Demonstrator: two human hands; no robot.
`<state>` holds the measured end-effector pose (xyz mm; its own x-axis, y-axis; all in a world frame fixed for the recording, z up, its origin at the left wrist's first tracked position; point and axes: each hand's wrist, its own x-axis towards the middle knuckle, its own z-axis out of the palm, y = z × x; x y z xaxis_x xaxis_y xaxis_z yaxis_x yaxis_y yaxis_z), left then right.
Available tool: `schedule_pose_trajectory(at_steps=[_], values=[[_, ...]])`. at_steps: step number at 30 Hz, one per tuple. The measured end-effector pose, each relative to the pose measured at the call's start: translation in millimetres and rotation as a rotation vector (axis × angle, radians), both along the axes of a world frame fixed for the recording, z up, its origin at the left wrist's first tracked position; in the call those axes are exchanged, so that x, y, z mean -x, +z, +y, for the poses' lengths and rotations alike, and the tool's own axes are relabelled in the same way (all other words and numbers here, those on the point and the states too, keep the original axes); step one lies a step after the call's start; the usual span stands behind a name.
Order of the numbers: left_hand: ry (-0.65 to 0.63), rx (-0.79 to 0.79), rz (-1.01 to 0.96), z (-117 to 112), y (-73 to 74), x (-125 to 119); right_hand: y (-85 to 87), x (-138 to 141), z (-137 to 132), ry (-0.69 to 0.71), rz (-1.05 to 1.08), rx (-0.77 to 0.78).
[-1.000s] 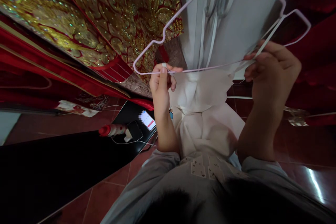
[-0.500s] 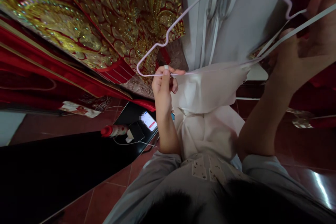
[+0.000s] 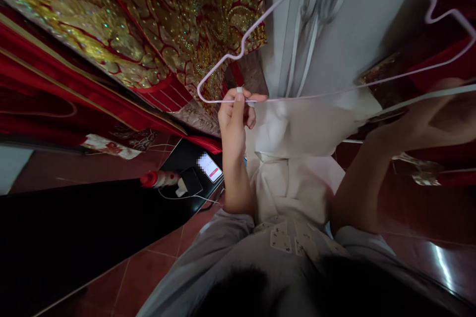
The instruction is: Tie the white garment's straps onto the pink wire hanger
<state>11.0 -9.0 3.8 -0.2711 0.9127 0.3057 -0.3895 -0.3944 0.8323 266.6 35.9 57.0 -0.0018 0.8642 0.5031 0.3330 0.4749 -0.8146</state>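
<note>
My left hand (image 3: 238, 111) pinches the lower bar of a pale pink clothes hanger (image 3: 256, 25) near its left corner, together with the edge of a sheer white garment (image 3: 308, 121). The garment hangs below the bar in front of my body. At the right edge, my right hand (image 3: 451, 111) is blurred and low, below the hanger's right end. A taut white strap (image 3: 412, 101) runs from the garment across this hand and out of view; the hand seems closed on it, its fingertips not clear.
Gold-sequinned red garments (image 3: 178, 25) hang at the left. A grey-white door (image 3: 357, 25) with handles stands ahead. On a black bench (image 3: 92, 237) lie a lit phone (image 3: 210, 167), a red-capped bottle (image 3: 159, 179) and a dark box-like item with a white cable. The floor (image 3: 148, 272) is red tile.
My right hand has moved down, taking the white strap lower and away from the hanger's right end, which now shows. My left hand keeps its pinch; the hanger has shifted slightly right.
</note>
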Motion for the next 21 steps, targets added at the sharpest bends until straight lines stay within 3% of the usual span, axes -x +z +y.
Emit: schedule_pose_trajectory(at_steps=[6, 8, 12, 15, 17, 21], values=[[0.044, 0.013, 0.035, -2.9, -3.3, -1.7, -39.0, 29.5, -27.3, -0.059, -0.132, -0.115], [0.193, -0.012, 0.041, -2.2, -7.0, 4.1, -54.9, 33.3, -32.1, -0.093, -0.089, -0.191], [0.669, -0.144, -0.008, 4.4, -16.6, 28.3, -73.5, 33.4, -34.8, -0.069, -0.006, -0.282], [0.839, -0.254, 0.045, 9.7, -18.8, 44.7, -76.9, 30.4, -32.3, -0.040, -0.001, -0.291], [0.804, -0.328, 0.118, 11.9, -15.2, 50.3, -77.6, 29.0, -29.9, -0.022, -0.002, -0.277], [0.473, -0.328, 0.325, 14.8, 6.5, 55.6, -77.9, 27.1, -27.1, -0.032, -0.011, -0.232]])
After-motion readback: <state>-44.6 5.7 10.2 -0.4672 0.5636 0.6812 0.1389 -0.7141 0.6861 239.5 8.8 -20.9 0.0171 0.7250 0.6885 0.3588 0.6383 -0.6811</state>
